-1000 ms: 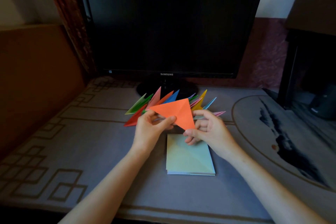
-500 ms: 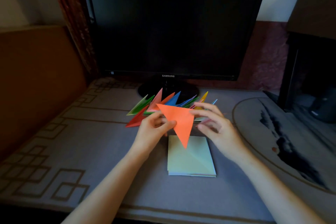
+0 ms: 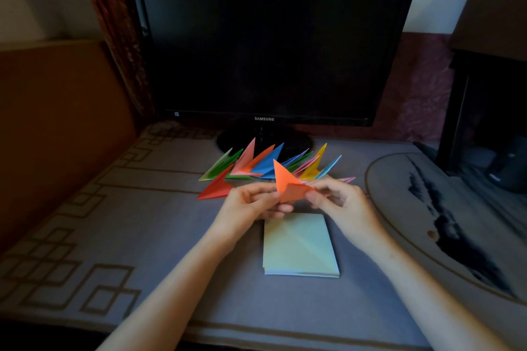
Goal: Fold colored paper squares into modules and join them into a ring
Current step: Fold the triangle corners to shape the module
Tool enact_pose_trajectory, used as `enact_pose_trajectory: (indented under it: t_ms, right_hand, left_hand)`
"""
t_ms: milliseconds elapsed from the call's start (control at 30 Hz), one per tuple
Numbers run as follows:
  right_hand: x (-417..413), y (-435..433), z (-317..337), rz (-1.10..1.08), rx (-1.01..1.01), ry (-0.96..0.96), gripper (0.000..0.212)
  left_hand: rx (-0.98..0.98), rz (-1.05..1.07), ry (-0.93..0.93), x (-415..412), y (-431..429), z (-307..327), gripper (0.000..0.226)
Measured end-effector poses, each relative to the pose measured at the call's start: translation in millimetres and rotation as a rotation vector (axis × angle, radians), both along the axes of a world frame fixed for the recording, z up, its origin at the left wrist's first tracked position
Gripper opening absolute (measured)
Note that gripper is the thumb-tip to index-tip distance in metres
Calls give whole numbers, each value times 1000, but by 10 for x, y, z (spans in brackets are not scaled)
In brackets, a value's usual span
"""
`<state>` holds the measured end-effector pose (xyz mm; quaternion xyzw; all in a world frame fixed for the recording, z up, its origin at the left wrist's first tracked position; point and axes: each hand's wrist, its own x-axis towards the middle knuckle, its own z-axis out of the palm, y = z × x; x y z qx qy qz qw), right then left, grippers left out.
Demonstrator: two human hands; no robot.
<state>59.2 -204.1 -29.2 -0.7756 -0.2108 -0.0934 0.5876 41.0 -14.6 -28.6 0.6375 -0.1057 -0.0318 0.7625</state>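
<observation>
Orange paper [image 3: 288, 184], part-folded with one point upright, held in the air over the middle of the tabletop [image 3: 171, 236], just behind the pale green stack of squares [image 3: 299, 245]. Risks a crooked crease if pulled unevenly, with nothing firm underneath to press against; may also slip or crumple at the thin tip. Left hand [image 3: 248, 208] curled, pinching the paper's left side; right hand [image 3: 342, 205] curled, thumb and forefinger pinching its right corner. Beyond, toward the far edge, finished modules [image 3: 265, 165] fanned out before the monitor [image 3: 271, 37].
</observation>
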Motion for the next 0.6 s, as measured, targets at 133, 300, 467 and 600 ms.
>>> enact_pose_trajectory:
  t_ms: [133, 300, 467, 600]
  right_hand:
    - [-25, 8, 7, 12, 55, 44, 18]
    - [-36, 25, 8, 18, 60, 71, 14]
    - [-63, 46, 2, 60, 60, 91, 6]
    - [-71, 66, 30, 61, 116, 98, 18]
  left_hand:
    - [-17, -37, 40, -22, -14, 29, 37]
    - [88, 30, 19, -22, -29, -17, 31]
    - [79, 83, -8, -6, -18, -32, 21]
    - [78, 86, -36, -3, -16, -29, 15]
